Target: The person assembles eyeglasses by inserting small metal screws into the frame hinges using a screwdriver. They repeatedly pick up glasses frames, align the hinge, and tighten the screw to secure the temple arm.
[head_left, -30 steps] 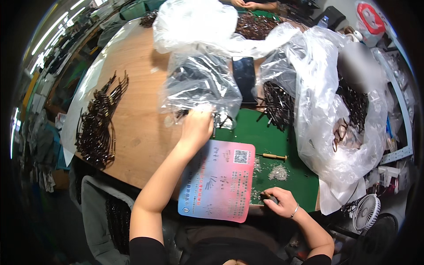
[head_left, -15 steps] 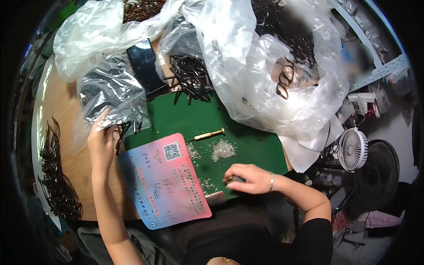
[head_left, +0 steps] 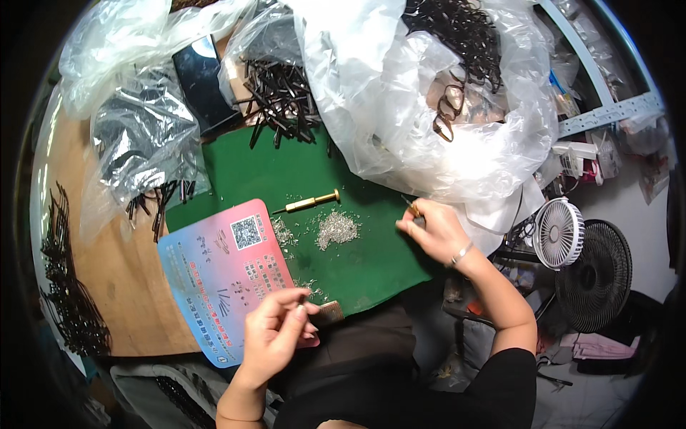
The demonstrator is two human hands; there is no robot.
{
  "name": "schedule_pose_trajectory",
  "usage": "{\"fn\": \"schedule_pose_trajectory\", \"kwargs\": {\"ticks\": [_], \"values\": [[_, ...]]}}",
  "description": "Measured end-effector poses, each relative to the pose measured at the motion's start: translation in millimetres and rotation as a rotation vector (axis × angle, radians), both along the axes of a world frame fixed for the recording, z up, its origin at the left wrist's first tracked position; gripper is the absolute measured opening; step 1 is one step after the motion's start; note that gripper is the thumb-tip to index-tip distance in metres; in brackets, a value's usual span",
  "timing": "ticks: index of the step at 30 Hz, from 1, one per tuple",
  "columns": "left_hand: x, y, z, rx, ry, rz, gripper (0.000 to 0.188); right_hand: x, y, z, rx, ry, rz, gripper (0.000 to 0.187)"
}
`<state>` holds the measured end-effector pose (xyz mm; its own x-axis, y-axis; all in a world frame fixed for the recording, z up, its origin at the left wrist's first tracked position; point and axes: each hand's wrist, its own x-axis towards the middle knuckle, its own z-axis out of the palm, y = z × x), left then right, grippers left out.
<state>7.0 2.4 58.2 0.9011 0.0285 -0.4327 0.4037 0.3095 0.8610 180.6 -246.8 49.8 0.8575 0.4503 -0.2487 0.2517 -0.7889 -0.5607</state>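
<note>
My left hand [head_left: 275,334] is over the lower right corner of a pink and blue printed sheet [head_left: 214,279]; its thumb and fingers are pinched, and what they hold I cannot make out. At the right side of the green mat [head_left: 379,272], my right hand [head_left: 436,232] closes on a small brass-coloured tool [head_left: 414,209] with a thin dark tip; most of it is hidden. A brass screwdriver [head_left: 311,203] lies on the mat. Below it is a heap of tiny silvery screw-like pieces [head_left: 338,230], with more scattered beside the sheet.
Dark eyeglass temples [head_left: 282,104] are piled at the mat's far edge beside a black phone [head_left: 204,86]. A clear bag [head_left: 146,136] lies left. Large translucent bags [head_left: 371,129] hold dark frames. More dark pieces [head_left: 68,279] lie far left; a white fan [head_left: 559,232] stands right.
My left hand has left the clear bag and come down to the sheet's lower right corner. My right hand has moved up and right with the small tool. The whole view has shifted slightly.
</note>
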Motion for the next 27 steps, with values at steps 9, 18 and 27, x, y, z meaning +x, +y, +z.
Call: {"fn": "schedule_pose_trajectory", "kwargs": {"ticks": [9,18,27], "values": [[-2,-35,-4,0.132,-0.034,-0.179,0.021,-42,47,24,0.443,1.002,0.12,0.016],[2,-35,-8,0.367,-0.224,-0.287,0.018,-30,57,20,0.326,1.198,0.212,0.018],[-6,-42,-8,0.343,-0.2,-0.29,0.028,-63,46,-4,0.334,0.741,0.259,0.043]]}}
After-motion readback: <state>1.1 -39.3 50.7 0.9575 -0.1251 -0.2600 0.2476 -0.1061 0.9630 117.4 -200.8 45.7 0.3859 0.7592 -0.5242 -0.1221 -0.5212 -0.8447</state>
